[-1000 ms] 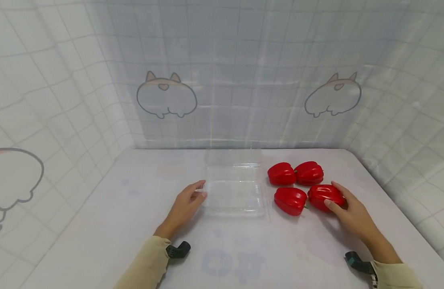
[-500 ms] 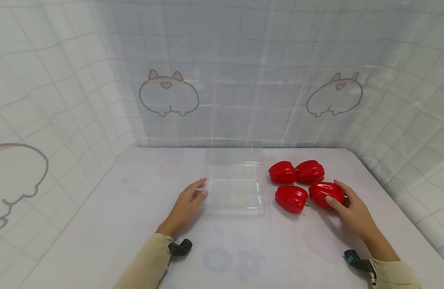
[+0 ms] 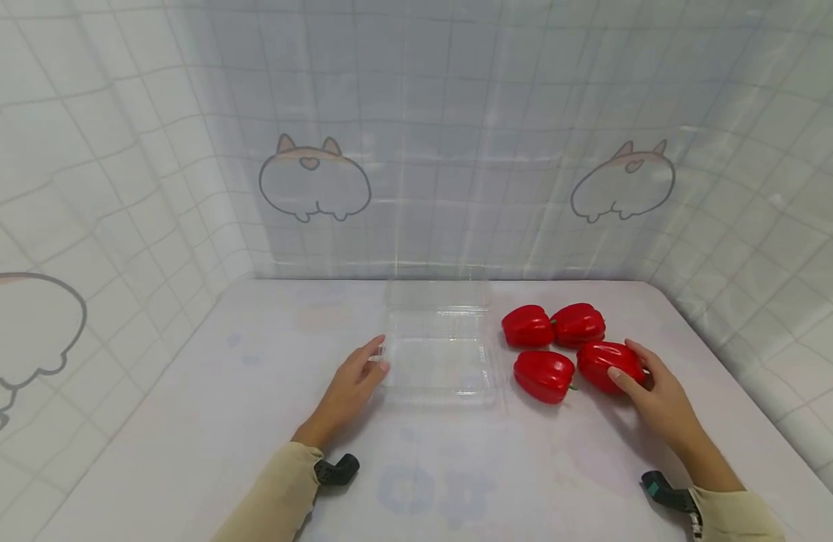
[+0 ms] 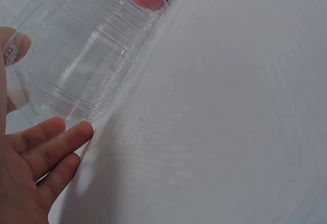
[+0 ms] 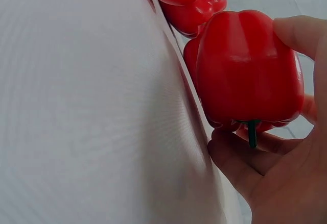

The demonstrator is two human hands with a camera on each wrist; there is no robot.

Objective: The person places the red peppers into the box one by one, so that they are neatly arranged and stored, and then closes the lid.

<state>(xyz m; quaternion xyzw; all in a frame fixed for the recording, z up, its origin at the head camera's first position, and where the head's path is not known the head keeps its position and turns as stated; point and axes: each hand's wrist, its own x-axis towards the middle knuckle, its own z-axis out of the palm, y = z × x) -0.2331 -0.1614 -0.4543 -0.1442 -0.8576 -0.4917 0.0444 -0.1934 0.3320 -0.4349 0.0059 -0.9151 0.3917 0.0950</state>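
Note:
In the head view, my right hand (image 3: 660, 395) grips the nearest right red bell pepper (image 3: 609, 366), thumb on its near side and fingers around the far side. Its green stem points toward my palm in the right wrist view, where the hand (image 5: 286, 178) holds the pepper (image 5: 250, 71) at the white surface. My left hand (image 3: 349, 388) holds the left rim of a clear plastic container (image 3: 437, 393), thumb and index finger at the edge. Seen from the left wrist, the other fingers of this hand (image 4: 36, 168) lie against the container's side (image 4: 76, 60).
Three more red bell peppers stand right of the container: one at the back left (image 3: 527, 326), one at the back right (image 3: 579, 324), one in front (image 3: 544, 376). A hinged-looking clear flap (image 3: 438, 293) extends behind the container. Grid-patterned curtains (image 3: 416, 150) enclose the white table (image 3: 254, 436).
The gripped pepper has shifted and tilted slightly, a little away from me, with my right hand. My left hand stays at the container's rim. The other peppers keep their places.

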